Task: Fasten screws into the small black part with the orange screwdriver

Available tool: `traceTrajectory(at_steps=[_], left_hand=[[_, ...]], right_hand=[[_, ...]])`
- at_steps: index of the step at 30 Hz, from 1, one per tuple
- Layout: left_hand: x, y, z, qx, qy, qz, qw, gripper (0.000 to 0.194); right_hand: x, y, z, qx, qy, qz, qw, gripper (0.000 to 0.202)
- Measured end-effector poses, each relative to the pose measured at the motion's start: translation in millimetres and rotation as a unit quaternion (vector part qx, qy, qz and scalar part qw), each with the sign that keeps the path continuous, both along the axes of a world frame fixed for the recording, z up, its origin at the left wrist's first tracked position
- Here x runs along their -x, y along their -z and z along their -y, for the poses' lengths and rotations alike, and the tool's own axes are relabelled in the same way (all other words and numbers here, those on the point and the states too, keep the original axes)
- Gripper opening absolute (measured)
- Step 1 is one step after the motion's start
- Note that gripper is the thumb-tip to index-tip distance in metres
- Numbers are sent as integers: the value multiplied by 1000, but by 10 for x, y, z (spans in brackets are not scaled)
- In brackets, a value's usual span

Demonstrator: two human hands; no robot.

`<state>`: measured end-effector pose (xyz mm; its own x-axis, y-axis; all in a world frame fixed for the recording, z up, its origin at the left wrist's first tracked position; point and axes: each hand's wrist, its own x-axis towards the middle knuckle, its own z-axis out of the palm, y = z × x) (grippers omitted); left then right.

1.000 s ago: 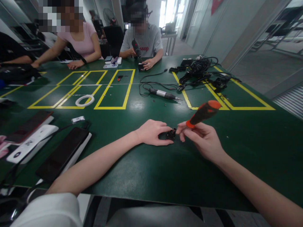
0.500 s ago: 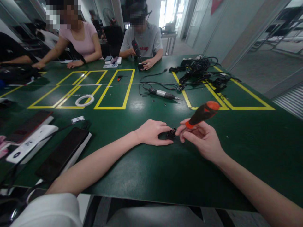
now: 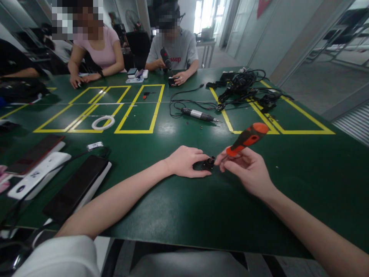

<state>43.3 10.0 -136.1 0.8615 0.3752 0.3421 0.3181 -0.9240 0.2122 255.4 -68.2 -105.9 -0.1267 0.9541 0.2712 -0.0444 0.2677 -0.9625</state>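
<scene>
My left hand (image 3: 188, 162) rests on the green table, its thumb and fingers closed around a small black part (image 3: 208, 164) with a short round tube standing up from it. Just right of that part, my right hand (image 3: 248, 167) grips a screwdriver (image 3: 249, 137) with an orange and black handle. The handle tilts up and to the right, above the fingers. Its shaft runs down between my fingertips toward the black part; the tip is mostly hidden, so I cannot tell whether it touches.
Ahead lies a corded electric screwdriver (image 3: 198, 115), with a tangle of black cables (image 3: 242, 86) behind to the right. A white ring (image 3: 103, 122) lies left, beyond phones and a power bank (image 3: 37, 175). Across the table, a person in grey (image 3: 184, 46) holds a power driver.
The screwdriver handle has turned slightly in my right hand, showing more orange. My left hand stays put. The person in pink has drawn an arm inward.
</scene>
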Motion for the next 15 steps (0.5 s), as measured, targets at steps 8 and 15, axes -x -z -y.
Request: traceTrajectory(at_steps=[8,15], left_hand=[[7,-1,-1,-7,0,-3,1000,44],[0,-15,1,-2,-4,-16,1000,43]], right_hand=[[7,-8,-17,-22,0,15,1000,26],[-3,26,-7,-18,-8,-3,1000,26]])
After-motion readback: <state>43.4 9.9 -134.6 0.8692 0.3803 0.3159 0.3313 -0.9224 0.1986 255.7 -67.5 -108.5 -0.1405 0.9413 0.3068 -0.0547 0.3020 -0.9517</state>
